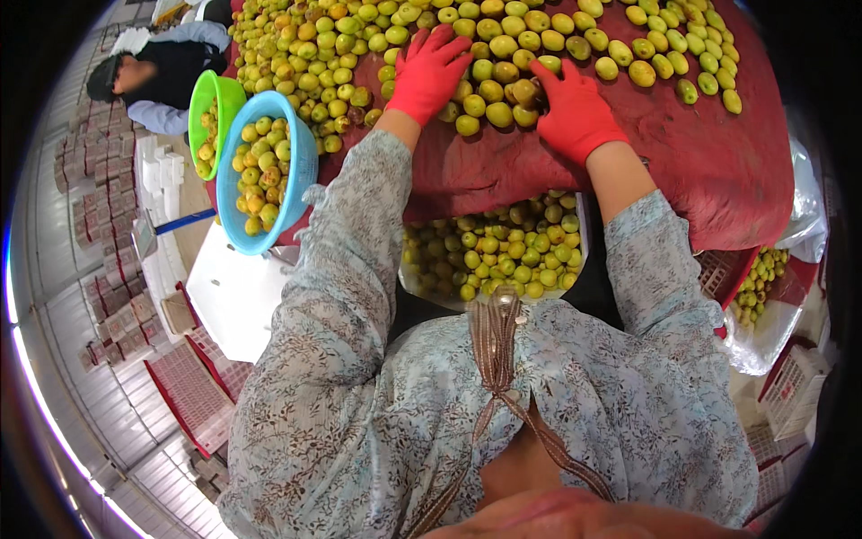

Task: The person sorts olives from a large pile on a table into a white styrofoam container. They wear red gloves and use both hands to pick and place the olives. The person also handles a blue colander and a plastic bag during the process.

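Note:
Small green-yellow fruits [499, 114] that look like fresh jujubes lie loose on a dark red cloth [471, 168] before me. My left hand [429, 75], in a red glove, rests palm down at the near edge of the pile, fingers spread. Also gloved in red, my right hand [580, 111] reaches in from the right with its index finger and thumb apart. Its fingertips are beside a brownish fruit [526, 92]; whether they grip it is hidden. Below the cloth's near edge, at my lap, a pale container [583, 229] holds more fruits.
On the left stand a blue plastic basket [304, 158] and a green basin [236, 101], both holding fruit. Beyond them is another person [182, 74] in a dark vest. A white box [236, 283] and red crates [192, 391] lie lower left; a fruit-filled crate [744, 283] stands at right.

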The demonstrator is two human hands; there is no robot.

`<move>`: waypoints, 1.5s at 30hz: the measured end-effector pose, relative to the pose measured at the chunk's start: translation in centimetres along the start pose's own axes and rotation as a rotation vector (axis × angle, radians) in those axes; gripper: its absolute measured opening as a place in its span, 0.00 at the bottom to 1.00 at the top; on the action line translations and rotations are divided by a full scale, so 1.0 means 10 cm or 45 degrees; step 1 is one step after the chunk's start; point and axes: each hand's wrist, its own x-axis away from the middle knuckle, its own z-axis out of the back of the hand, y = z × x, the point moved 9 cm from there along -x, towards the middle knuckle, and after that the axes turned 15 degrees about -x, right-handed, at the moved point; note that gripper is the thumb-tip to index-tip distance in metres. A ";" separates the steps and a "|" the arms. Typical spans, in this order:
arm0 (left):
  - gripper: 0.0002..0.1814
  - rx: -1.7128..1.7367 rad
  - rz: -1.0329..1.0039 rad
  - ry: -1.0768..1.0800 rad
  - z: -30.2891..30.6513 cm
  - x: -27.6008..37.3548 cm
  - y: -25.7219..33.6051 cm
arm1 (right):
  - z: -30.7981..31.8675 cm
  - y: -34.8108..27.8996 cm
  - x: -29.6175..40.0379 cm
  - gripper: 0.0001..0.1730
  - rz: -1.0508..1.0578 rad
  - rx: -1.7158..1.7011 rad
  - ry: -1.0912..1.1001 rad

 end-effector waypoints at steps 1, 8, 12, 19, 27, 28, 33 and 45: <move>0.18 0.103 0.059 0.009 0.08 0.10 0.00 | -0.03 -0.12 0.04 0.39 0.014 0.038 -0.037; 0.20 -0.050 0.255 -0.065 0.72 1.23 0.14 | -0.14 -0.23 0.13 0.36 0.220 -0.205 -0.192; 0.25 0.052 0.487 0.029 0.87 1.85 0.20 | -0.14 -0.25 0.14 0.34 0.198 -0.206 -0.259; 0.24 0.161 0.667 0.250 1.22 1.91 -0.03 | -0.09 -0.22 0.15 0.30 0.172 -0.220 -0.290; 0.13 0.431 0.663 -0.372 0.73 1.04 0.05 | -0.08 -0.29 0.16 0.28 0.222 -0.243 -0.304; 0.13 0.277 0.678 -0.504 0.66 1.01 0.17 | -0.04 -0.32 0.19 0.28 0.219 -0.249 -0.277; 0.11 0.018 0.622 -0.676 0.56 0.92 0.30 | -0.02 -0.26 0.17 0.28 0.208 -0.228 -0.263; 0.16 -0.343 1.288 0.470 2.41 2.24 -1.77 | -0.13 -0.24 0.11 0.28 0.230 -0.270 -0.274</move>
